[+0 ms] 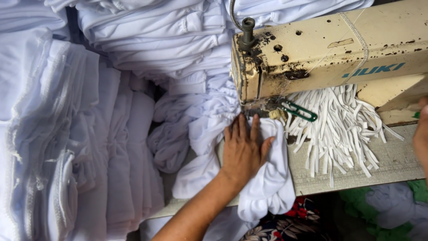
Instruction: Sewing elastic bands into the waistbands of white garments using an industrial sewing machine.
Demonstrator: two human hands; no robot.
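Left hand [243, 149] lies flat, fingers spread, pressing white cloth [272, 178] beneath the sewing machine [330, 53]; right hand's [421, 134] grip is unclear; stitched pieces pile at the bench's [397, 160] left edge.

Light: bright, even and soft, no single source in view.
Glare: white garment stacks [89, 134] near washed out, folds faint.
Shadows: soft, under the sewing machine head [330, 53] and between stacks.
Focus: centre sharp; right hand [421, 134] at frame edge blurred.
Dim zone: below the tabletop [392, 160] edge.

One sewing machine [330, 49], one green thread snips [299, 111], two hands [243, 149]
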